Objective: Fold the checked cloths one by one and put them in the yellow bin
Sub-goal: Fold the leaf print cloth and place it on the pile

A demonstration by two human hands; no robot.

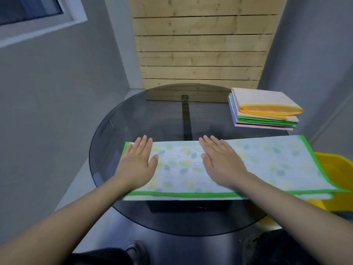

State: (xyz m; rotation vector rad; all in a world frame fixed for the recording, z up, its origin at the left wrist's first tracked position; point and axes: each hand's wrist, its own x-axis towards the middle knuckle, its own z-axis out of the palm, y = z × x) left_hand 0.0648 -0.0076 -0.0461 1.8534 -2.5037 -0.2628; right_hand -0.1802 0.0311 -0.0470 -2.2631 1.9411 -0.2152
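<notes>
On the round glass table [133, 115], a person's left hand [137, 163] and right hand [221, 161] press flat, fingers straight, on a green-edged cloth [267, 163] folded lengthwise. It looks light and limp, best pinched at its corners. Farther right sit stacked cloths [265, 109] and the yellow bin [338, 169].

round smoked-glass table [133, 115] | wooden slat panel [200, 44] behind it | window [28, 12] upper left | grey walls [57, 92]
</notes>
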